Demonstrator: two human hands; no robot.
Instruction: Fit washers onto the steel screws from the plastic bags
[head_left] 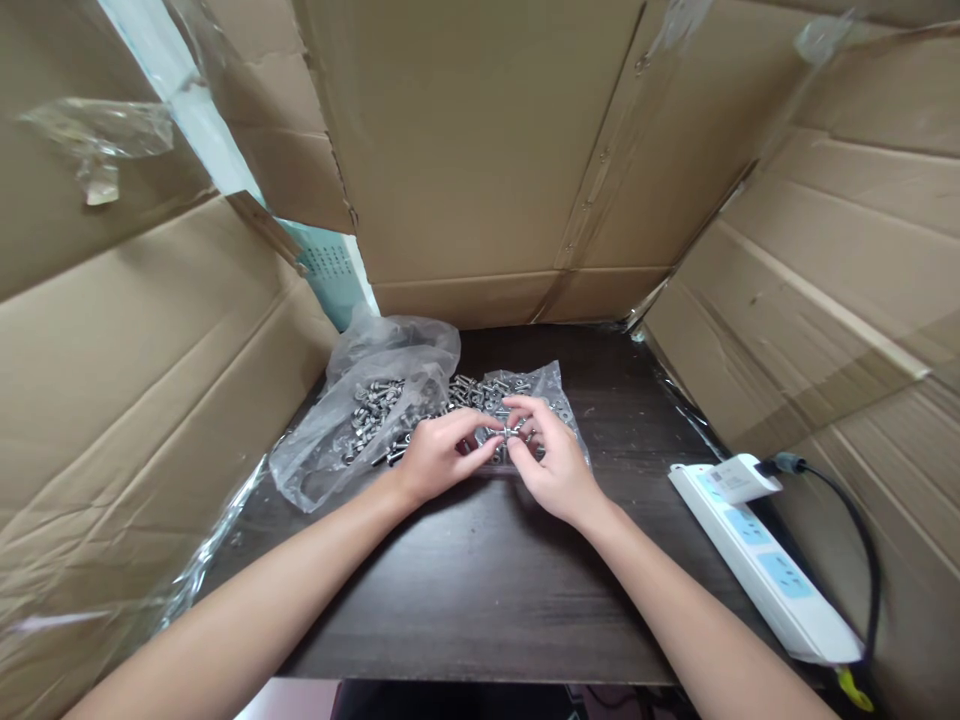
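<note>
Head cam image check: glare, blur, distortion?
All in the head view: soft sheen on the front part of the dark tabletop; bright glints on the clear film at left; the small metal piece at the fingers too soft to identify; forearms stretched toward the lower corners, like wide-angle distortion; print on the pale sheet illegible.

Fasteners (466, 388) are shiny metal, apparently smooth; the large bag (364, 360) is wrinkled, glossy plastic. The counter (465, 580) shows smooth, wood-grained sheen; cardboard panels (480, 140) are matt.
</note>
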